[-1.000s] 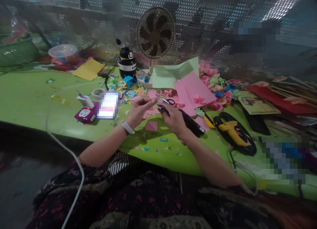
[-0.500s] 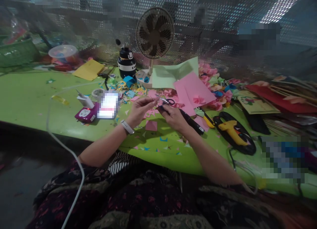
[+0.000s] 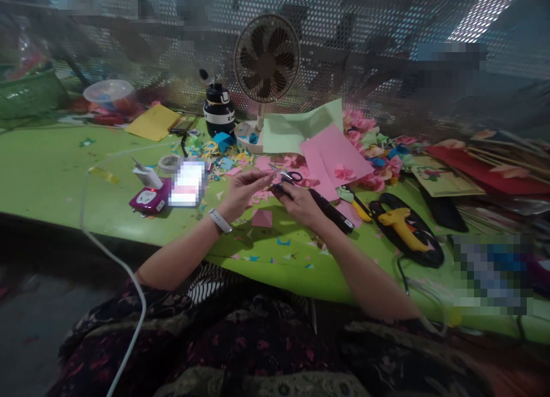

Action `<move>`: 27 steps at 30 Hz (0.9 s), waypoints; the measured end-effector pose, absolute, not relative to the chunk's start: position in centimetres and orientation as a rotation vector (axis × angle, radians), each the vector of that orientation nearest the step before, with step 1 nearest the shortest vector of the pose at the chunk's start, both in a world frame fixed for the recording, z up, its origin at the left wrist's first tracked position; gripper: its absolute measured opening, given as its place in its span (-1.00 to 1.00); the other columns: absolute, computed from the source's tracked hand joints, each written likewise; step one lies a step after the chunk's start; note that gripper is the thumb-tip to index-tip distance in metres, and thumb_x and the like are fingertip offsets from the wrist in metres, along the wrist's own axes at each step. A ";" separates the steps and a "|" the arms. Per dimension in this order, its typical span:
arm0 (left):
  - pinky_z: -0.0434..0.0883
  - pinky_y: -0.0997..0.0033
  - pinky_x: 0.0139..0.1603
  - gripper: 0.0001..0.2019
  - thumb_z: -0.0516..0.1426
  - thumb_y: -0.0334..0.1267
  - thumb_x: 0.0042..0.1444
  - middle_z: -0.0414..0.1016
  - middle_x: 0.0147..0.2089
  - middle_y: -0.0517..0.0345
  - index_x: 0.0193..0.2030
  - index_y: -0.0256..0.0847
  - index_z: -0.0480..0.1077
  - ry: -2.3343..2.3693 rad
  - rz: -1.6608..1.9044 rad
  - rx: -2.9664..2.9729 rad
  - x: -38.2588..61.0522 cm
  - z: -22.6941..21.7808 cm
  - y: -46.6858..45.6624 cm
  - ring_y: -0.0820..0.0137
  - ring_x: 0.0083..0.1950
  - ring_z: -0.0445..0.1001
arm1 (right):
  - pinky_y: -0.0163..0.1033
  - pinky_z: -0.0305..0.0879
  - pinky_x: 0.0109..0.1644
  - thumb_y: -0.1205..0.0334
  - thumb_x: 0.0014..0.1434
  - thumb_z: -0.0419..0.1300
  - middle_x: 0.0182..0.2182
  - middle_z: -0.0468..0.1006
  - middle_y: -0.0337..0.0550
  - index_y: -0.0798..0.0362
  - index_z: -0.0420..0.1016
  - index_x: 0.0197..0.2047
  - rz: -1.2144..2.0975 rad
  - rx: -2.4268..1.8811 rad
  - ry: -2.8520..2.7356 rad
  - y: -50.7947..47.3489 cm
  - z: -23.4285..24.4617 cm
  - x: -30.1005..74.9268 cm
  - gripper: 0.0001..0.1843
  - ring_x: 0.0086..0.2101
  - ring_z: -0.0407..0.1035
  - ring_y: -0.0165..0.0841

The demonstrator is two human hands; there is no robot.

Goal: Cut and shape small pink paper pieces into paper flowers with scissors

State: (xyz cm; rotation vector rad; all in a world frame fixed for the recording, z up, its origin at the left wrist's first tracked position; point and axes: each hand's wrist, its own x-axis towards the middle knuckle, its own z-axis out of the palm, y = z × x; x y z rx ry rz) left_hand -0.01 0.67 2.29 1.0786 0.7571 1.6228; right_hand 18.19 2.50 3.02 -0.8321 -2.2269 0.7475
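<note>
My left hand, with a pale watch strap at the wrist, is closed in a pinch. A small piece of pink paper, mostly hidden, shows at its fingertips. My right hand is closed around the scissors, whose dark loop shows above the fingers and whose blades point up and left. Both hands meet just over a scatter of pink paper scraps. A pink paper square lies on the green table below them. Beside my right wrist lies a long black object.
Pink sheets and a pale green sheet lie behind my hands, near a fan and a black bottle. A lit phone is at left. At right are a yellow-handled cutter and a yellow glue gun.
My hands keep almost the same pose, with only slight finger movement. The whole view has shifted very slightly; nothing on the table has visibly moved.
</note>
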 end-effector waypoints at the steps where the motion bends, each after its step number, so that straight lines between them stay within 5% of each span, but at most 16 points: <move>1: 0.55 0.36 -0.12 -0.75 0.51 -0.12 -0.18 0.64 -0.31 0.14 -0.39 -0.15 0.65 0.757 1.620 1.073 0.0 2.3 0.7 0.42 -0.26 0.59 | -0.24 0.31 -0.23 0.11 0.39 0.09 -0.29 0.61 -0.11 0.06 0.55 -0.11 0.758 -0.825 -2.227 2.5 3.1 18.2 -0.73 -0.33 0.43 -0.30; 4: 0.55 0.36 -0.13 -0.76 0.51 -0.14 -0.18 0.63 -0.33 0.15 -0.39 -0.15 0.65 0.753 1.618 1.068 0.0 2.4 0.7 0.43 -0.27 0.58 | -0.22 0.32 -0.25 0.08 0.40 0.08 -0.32 0.61 -0.12 0.06 0.55 -0.11 0.778 -0.819 -2.244 2.5 3.2 18.3 -0.71 -0.34 0.43 -0.30; 9: 0.51 0.42 -0.21 -0.78 0.49 -0.16 -0.13 0.57 -0.41 0.19 -0.48 -0.18 0.59 0.747 1.644 1.091 -0.2 2.2 0.8 0.50 -0.35 0.51 | -0.12 0.40 -0.08 -0.06 0.34 0.20 -0.09 0.62 -0.01 0.02 0.52 0.06 0.635 -0.838 -2.134 1.9 3.3 17.9 -0.62 -0.18 0.49 -0.21; 17: 0.51 0.40 -0.17 -0.77 0.47 -0.12 -0.09 0.60 -0.34 0.17 -0.38 -0.17 0.62 0.760 1.649 1.108 -0.2 1.9 0.9 0.48 -0.30 0.53 | -0.21 0.31 -0.27 -0.16 0.42 0.04 -0.40 0.49 -0.16 0.00 0.51 -0.11 0.641 -0.874 -2.018 1.6 3.2 17.6 -0.57 -0.39 0.40 -0.31; 27: 0.52 0.40 -0.18 -0.78 0.47 -0.12 -0.09 0.62 -0.32 0.17 -0.35 -0.14 0.64 0.743 1.642 1.136 -0.5 1.6 1.3 0.47 -0.29 0.54 | -0.23 0.30 -0.31 -0.20 0.42 0.02 -0.46 0.46 -0.21 0.00 0.51 -0.12 0.718 -0.834 -2.057 1.8 3.2 17.7 -0.54 -0.44 0.37 -0.34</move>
